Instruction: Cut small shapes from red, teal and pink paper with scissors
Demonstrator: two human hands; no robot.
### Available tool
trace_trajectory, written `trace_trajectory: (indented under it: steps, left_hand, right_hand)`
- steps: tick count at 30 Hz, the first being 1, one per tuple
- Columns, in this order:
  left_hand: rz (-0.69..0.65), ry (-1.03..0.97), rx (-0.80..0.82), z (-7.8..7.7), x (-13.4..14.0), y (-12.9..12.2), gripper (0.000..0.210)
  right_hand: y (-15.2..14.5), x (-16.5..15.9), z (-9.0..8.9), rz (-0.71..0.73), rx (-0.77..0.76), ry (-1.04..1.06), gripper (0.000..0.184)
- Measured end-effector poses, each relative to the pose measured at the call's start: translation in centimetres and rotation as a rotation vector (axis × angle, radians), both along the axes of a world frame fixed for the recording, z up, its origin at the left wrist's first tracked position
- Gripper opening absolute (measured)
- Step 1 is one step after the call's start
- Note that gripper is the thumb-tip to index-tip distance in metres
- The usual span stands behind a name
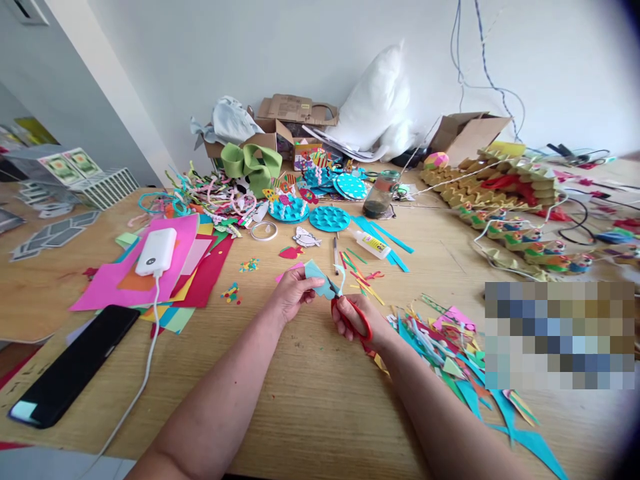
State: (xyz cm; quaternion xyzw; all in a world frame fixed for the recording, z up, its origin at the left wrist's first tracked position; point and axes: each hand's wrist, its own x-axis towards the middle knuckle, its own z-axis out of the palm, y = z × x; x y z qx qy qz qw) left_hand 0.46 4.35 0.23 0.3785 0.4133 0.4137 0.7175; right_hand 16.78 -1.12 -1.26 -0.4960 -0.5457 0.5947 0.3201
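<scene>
Pale blue paper [317,275] was clamped between the left hand's [293,293] thumb and fingers, above the middle of the tabletop [295,400]. The right hand's [356,315] fingers were curled around red-handled scissors [369,323], their blades at the paper's right side. A smooth cut probably called for turning the paper into the blades, in short snips, with the left fingertips well clear. Just beyond lay a pen [336,256], a red cutout [291,253] and a glue bottle [371,245]. Scraps [451,367] spread toward the tabletop's right edge; a black phone [75,367] lay near its left near corner.
</scene>
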Motion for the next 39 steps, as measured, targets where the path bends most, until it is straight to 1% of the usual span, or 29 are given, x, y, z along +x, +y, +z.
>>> trace_trajectory:
  steps: [8, 14, 20, 25, 30, 36, 39]
  left_hand:
    - [-0.019, -0.009, 0.006, -0.12, -0.14, 0.10, 0.029]
    - [-0.020, -0.004, 0.007, 0.02, -0.17, 0.14, 0.028]
    - [-0.011, -0.003, 0.009, -0.11, -0.18, 0.11, 0.029]
    - [-0.016, 0.004, 0.011, -0.13, -0.19, 0.09, 0.029]
    - [-0.017, -0.006, 0.023, -0.18, -0.16, 0.12, 0.029]
    - [-0.021, -0.008, 0.019, -0.24, -0.20, 0.13, 0.030]
    - [-0.023, -0.026, 0.016, -0.14, -0.14, 0.09, 0.030]
  right_hand:
    - [-0.06, 0.10, 0.77, 0.034, -0.049, 0.010, 0.069]
    - [0.01, 0.19, 0.52, 0.046, -0.041, -0.011, 0.067]
    - [-0.15, 0.12, 0.72, 0.014, -0.056, -0.038, 0.068]
    - [-0.07, 0.14, 0.78, 0.020, -0.042, -0.056, 0.067]
    - [0.02, 0.10, 0.84, 0.007, -0.060, -0.069, 0.066]
    - [-0.02, 0.19, 0.70, 0.017, -0.054, -0.054, 0.067]
    - [0.01, 0.17, 0.56, 0.046, -0.032, -0.013, 0.068]
